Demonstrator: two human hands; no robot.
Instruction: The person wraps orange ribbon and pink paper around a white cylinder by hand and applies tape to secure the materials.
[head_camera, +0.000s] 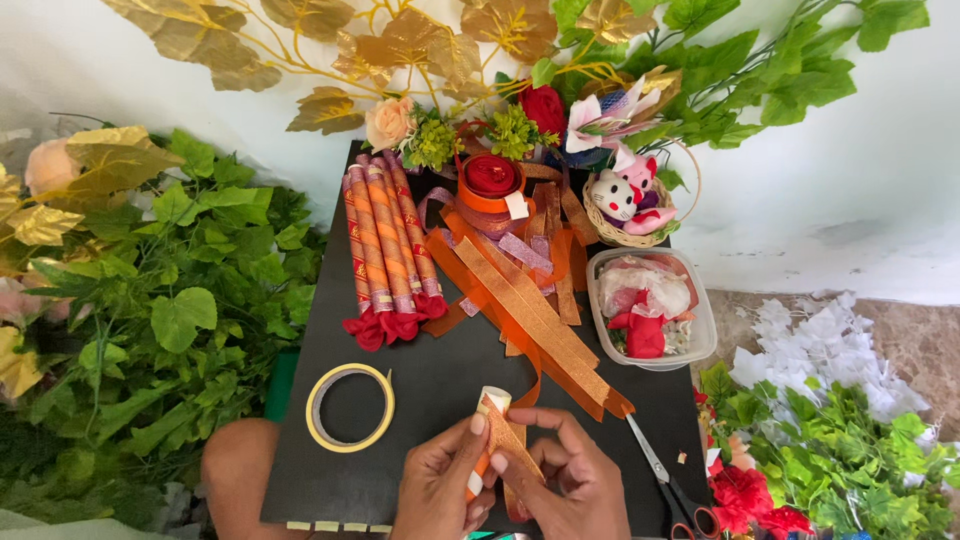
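A light paper tube, half-wrapped in soft, creasable orange ribbon, is pinched by left hand and right hand beside the tape roll; mid-tube grip judged safest.

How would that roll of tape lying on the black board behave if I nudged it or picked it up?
The roll of tape lies flat on the black board, so a nudge would probably slide it rather than roll it. It is a thin ring with a wide open centre, so likely light and easy to hook with a finger. Stood on edge, it would probably roll away.
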